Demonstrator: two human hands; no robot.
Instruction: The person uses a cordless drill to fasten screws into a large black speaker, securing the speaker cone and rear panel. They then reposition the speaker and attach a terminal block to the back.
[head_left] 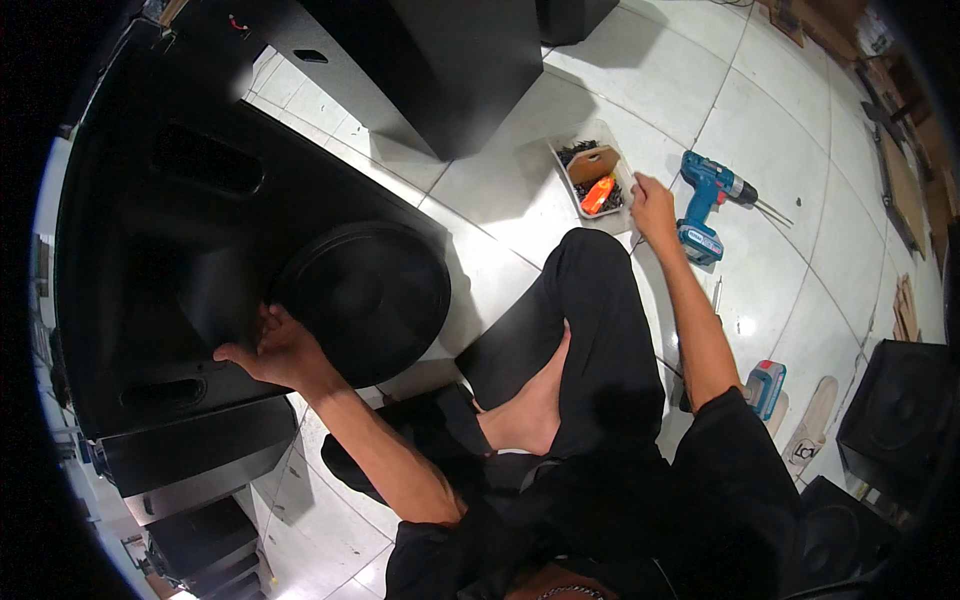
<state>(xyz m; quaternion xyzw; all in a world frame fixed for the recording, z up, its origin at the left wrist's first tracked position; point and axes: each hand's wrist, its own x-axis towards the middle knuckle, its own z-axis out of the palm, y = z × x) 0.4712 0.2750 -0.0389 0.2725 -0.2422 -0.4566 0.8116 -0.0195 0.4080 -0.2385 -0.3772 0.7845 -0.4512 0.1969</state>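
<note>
My left hand (pixel 272 350) rests on the left rim of a round black speaker cone (pixel 375 295), which lies against a large black speaker cabinet (pixel 170 230). My right hand (pixel 652 205) reaches out to the right edge of a small clear plastic tray (pixel 560 155) on the floor. The tray holds dark screws, a brown piece and an orange item. A blue cordless drill (pixel 708 200) lies just right of that hand. I sit on the tiled floor with my legs crossed and one bare foot (pixel 530 405) showing.
Another tall black cabinet (pixel 440 60) stands behind the tray. A blue battery pack (pixel 766 387) and a sandal (pixel 812 425) lie at my right. More black speaker boxes (pixel 900 400) stand at the right edge, and stacked dark cases (pixel 190 470) at lower left.
</note>
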